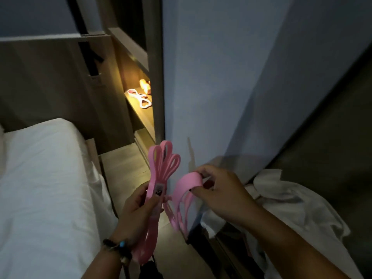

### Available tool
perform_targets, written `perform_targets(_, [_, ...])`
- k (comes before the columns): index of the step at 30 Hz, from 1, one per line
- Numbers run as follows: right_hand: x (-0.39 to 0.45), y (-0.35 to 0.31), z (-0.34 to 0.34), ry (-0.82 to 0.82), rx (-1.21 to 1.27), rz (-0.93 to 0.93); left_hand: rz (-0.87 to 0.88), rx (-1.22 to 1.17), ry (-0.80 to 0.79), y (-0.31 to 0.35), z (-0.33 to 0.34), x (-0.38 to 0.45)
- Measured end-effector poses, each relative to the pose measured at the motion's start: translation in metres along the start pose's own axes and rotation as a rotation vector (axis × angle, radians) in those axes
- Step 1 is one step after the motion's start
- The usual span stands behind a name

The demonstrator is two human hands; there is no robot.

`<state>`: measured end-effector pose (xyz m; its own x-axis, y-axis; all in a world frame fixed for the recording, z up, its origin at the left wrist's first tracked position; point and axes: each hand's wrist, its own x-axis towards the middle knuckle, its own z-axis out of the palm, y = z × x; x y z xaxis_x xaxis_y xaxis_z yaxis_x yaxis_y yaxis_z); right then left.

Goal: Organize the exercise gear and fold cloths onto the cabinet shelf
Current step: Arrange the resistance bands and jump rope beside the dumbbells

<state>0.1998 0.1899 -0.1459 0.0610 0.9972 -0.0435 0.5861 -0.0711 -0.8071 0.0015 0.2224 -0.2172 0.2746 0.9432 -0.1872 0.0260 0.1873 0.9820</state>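
L hand [138,206] gripping the pink resistance band [161,170] at its clip, R hand [219,192] pinching its wide strap, just below the lit cabinet shelf [144,115]. Prob. bundling; next, placing it beside the figure-8 band [140,98] there.

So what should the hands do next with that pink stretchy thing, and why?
Probably keep gathering it: the right hand pinches the wide strap end of the pink resistance band while the left hand grips its bundled loops, and some loops dangle loose between them. Once bundled, it could join the pink-and-white gear on the lit cabinet shelf.
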Motion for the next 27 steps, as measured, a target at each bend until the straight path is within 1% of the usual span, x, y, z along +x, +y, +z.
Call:
perform_targets(3, [0.036,-0.012,0.023,-0.023,-0.02,-0.018,-0.052,-0.07,0.055,0.001,-0.026,0.024])
perform_targets(7, [0.089,-0.025,0.054,-0.045,-0.034,0.015,-0.101,-0.1,0.113,0.006,-0.062,0.072])
perform_targets(15, [0.199,-0.053,0.11,-0.014,-0.067,0.064,-0.042,-0.037,0.272,0.018,-0.137,0.161])
perform_targets(20, [0.261,-0.074,0.131,0.03,0.016,0.164,-0.081,-0.106,0.364,0.021,-0.176,0.201])
perform_targets(24, [0.307,-0.088,0.138,0.047,0.093,0.189,-0.083,-0.112,0.401,0.028,-0.195,0.236])
perform_targets(27, [0.34,-0.093,0.143,0.03,0.142,0.196,-0.084,-0.132,0.423,0.03,-0.205,0.262])
